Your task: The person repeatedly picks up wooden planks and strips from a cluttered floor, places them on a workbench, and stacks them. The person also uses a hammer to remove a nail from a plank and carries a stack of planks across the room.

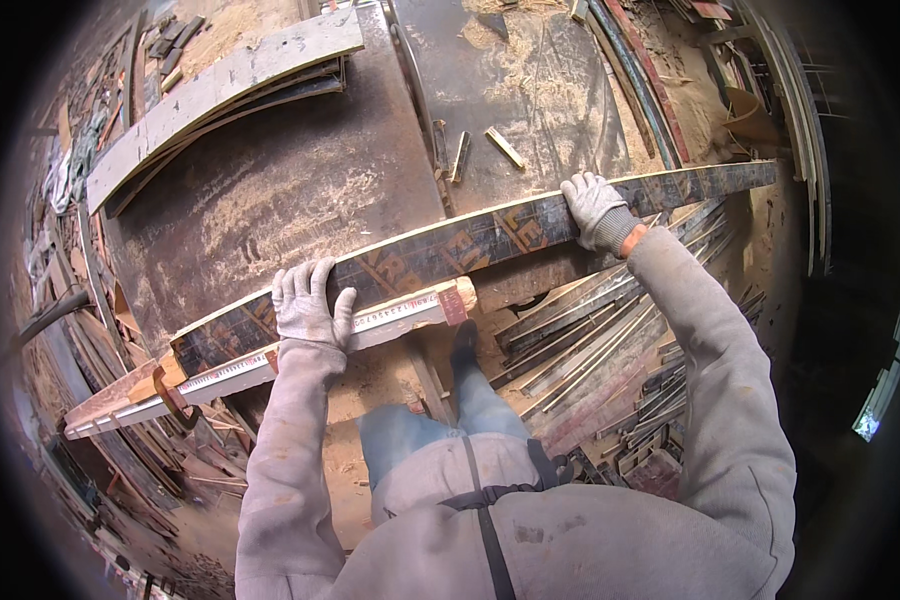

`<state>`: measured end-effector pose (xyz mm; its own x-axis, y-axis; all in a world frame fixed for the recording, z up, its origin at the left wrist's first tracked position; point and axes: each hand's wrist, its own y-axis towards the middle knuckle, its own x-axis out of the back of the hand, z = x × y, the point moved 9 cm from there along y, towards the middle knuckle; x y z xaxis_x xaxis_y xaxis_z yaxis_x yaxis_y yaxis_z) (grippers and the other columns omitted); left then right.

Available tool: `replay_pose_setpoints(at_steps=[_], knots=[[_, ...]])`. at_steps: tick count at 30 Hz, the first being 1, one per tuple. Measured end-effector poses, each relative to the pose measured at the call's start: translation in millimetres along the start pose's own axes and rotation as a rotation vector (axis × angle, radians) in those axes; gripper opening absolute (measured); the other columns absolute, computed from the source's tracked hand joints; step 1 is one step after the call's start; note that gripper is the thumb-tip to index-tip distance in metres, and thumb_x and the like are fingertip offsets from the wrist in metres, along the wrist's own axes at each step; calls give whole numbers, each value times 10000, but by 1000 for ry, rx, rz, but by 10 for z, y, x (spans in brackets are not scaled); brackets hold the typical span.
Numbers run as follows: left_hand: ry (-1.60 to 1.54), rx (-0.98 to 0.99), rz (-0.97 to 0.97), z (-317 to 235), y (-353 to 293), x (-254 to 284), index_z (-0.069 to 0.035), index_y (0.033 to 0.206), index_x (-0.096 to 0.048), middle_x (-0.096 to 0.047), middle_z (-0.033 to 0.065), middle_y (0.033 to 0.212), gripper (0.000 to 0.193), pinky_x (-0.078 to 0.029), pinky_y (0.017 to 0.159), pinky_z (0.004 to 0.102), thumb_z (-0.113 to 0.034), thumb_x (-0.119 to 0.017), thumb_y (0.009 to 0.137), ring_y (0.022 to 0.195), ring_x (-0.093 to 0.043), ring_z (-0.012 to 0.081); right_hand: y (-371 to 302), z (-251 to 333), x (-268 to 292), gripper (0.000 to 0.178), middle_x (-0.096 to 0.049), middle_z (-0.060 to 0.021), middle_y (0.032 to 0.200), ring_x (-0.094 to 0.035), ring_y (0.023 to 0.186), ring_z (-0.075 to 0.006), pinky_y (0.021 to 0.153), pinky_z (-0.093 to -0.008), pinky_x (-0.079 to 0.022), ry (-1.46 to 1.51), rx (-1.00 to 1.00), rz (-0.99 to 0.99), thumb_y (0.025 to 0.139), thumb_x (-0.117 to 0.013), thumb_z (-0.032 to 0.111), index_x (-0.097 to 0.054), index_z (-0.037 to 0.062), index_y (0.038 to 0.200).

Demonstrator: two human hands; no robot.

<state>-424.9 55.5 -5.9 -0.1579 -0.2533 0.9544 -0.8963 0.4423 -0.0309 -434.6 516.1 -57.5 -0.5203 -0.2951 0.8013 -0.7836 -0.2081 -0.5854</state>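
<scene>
A long dark-faced plywood strip [450, 247] with orange lettering lies across the front of the worktable, slanting up to the right. My left hand [311, 308], in a grey-white work glove, rests on its left part, fingers spread over the far edge and thumb apart. Farther right, my gloved right hand [598, 212] has its fingers curled over the strip's far edge. Just below the left hand runs a white measuring scale [380, 318] on a wooden rail, partly covered by that hand. A rusty clamp [173, 402] sits at the rail's left part.
Sawdust covers the brown metal tabletop [270, 190]. A stack of boards under a long pale panel [232, 92] lies at the far left. Two small offcuts [504, 147] rest beyond the strip. Many loose wood strips [595, 345] are piled on the floor at the right.
</scene>
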Motion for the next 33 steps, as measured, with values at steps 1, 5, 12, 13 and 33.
replay_pose_setpoints(at_steps=[1, 5, 12, 13, 33], knots=[[-9, 38, -4, 48, 3, -4, -117, 1437, -572, -582, 138, 1363, 591, -286, 1272, 567, -345, -760, 924, 1346, -510, 368, -30, -1, 38, 772, -583, -192, 1219, -591, 1187, -380, 1064, -454, -488, 10, -2, -22, 607, -904, 175, -540, 25, 1271], [-10, 23, -26, 83, 10, 93, -121, 1407, -585, -599, 140, 1331, 545, -348, 1199, 554, -332, -753, 934, 1307, -537, 371, -96, 138, 196, 789, -579, -200, 1228, -591, 1186, -388, 1066, -459, -493, 57, 23, -65, 608, -900, 162, -530, 14, 1289], [-12, 23, -47, 121, 33, 159, -120, 1390, -594, -617, 141, 1316, 486, -361, 1195, 533, -321, -728, 968, 1297, -553, 365, -53, 169, 265, 849, -595, -200, 1290, -607, 1222, -382, 1064, -461, -509, -17, -41, 16, 599, -918, 133, -522, 2, 1338], [0, 47, -31, 137, 36, 140, -120, 1389, -595, -618, 141, 1314, 485, -361, 1196, 533, -320, -728, 968, 1298, -554, 364, -53, 164, 275, 850, -595, -202, 1296, -608, 1227, -382, 1068, -460, -508, -14, -35, 8, 601, -916, 131, -521, -1, 1342], [0, 24, -101, 134, 151, 217, -145, 1343, -643, -634, 132, 1266, 429, -375, 1195, 525, -358, -722, 979, 1270, -560, 365, -88, 138, 365, 936, -578, -224, 1292, -588, 1248, -400, 1099, -455, -490, -35, -79, -91, 589, -897, 135, -486, -30, 1414]])
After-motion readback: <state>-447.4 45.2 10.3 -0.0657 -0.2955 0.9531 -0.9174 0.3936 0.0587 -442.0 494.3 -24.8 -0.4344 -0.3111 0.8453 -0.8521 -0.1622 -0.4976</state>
